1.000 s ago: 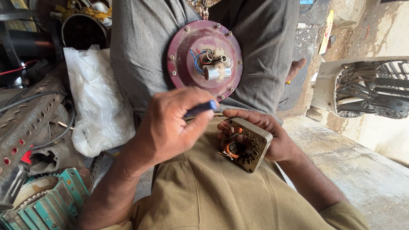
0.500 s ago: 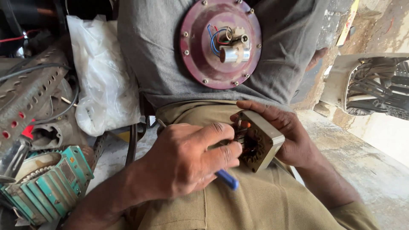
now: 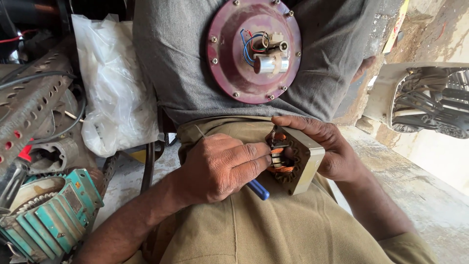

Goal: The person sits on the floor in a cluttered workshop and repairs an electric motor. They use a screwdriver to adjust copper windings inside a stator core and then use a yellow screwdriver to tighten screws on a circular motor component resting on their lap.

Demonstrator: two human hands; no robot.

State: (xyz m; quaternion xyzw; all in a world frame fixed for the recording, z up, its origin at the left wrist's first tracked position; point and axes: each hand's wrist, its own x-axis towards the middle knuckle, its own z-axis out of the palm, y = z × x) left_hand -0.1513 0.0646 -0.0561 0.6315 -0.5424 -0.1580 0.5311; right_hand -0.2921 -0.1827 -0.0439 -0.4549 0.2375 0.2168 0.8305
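Left hand (image 3: 222,166) fisted round blue-handled tool (image 3: 257,189), fingertips pressed to copper windings of stator (image 3: 295,161); right hand (image 3: 325,146) curled around stator's far side, holding it on lap; maroon motor cover (image 3: 254,49) against shirt above; teal motor (image 3: 49,215) at left

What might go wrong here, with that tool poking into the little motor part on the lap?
The blue-handled tool in the left hand works among the copper windings of the square stator; a slip might nick the wire or jab the right hand gripping it. The stator is only propped on the thigh, so it might tip off.
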